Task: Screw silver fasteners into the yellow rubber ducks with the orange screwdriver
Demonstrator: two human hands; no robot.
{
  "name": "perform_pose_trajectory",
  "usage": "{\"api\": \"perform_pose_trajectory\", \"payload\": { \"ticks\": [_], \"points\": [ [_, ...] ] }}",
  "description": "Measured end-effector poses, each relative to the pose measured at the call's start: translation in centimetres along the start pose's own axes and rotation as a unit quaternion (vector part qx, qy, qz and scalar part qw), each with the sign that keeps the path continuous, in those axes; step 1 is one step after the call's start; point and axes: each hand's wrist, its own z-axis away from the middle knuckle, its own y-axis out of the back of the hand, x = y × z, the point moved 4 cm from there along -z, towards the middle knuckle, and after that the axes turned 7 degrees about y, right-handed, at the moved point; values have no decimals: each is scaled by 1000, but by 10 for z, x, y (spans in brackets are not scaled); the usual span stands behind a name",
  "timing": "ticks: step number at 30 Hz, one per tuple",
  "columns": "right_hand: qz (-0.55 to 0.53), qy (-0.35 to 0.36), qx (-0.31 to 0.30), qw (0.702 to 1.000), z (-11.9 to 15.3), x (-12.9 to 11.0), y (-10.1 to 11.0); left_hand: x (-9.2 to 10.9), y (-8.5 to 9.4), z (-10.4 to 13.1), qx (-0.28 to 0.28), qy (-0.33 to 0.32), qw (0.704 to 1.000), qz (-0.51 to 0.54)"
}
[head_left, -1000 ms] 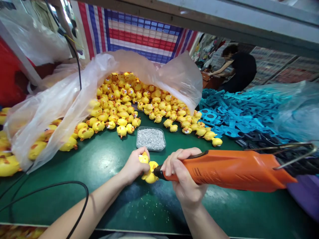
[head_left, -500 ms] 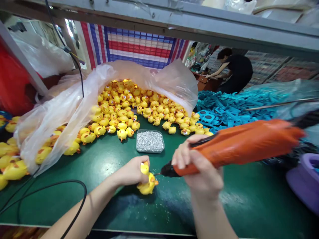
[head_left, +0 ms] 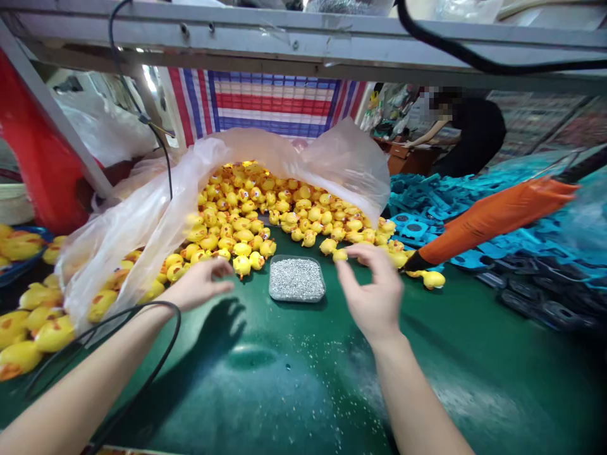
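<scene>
Inspector: Duck (head_left: 340, 254) noted on the table (head_left: 284, 392), at the near edge of the pile (head_left: 241, 235), right of the tub (head_left: 297, 279) and slightly beyond it.

Clerk: State of the grip?

Inspector: Right hand (head_left: 377, 294): thumb and forefinger parted, the duck showing at the gap between their tips. No hold evident; whether skin meets duck, I cannot tell. Left hand (head_left: 202, 285): empty, fingers loosely spread and curled, above the table on the near side of the pile.

Clerk: Your finding on handling?

Inspector: In my judgement, thumb and finger should come in low, on opposite sides of the round body, and press lightly, since the surface looks smooth and liable to roll. A straight lift would disturb its neighbours least. Wrists are best carried well above the tub, whose metal bits would scatter if the rim were knocked.

Clerk: Which way does the duck point?

Inspector: Not established. The beak is not discernible, and only a small rounded part shows past the fingertips, so its long axis cannot be certified either.

Clerk: And the driver?

Inspector: Driver (head_left: 493, 218) is out of both hands. Its long axis slants, black nose down and leftward beside the ducks, cord end up and to the right.
</scene>
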Motion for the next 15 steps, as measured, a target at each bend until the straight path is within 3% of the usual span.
{"api": "perform_pose_trajectory", "payload": {
  "ticks": [2,4,6,9,12,15],
  "points": [
    [37,-75,-263,961,11,13,-40,10,26,-47,213,8,976,-42],
    [74,-113,-396,908,24,23,-64,13,47,-88,269,28,961,-56],
    [105,-127,-433,886,31,28,-76,10,68,-121,280,49,956,-71],
    [157,-146,-462,860,39,32,-87,-4,98,-152,268,91,954,-96],
    [183,-152,-479,845,41,35,-91,-24,118,-163,265,123,949,-115],
    [188,-154,-493,836,41,36,-95,-42,125,-167,252,138,949,-126]
  ]
}}
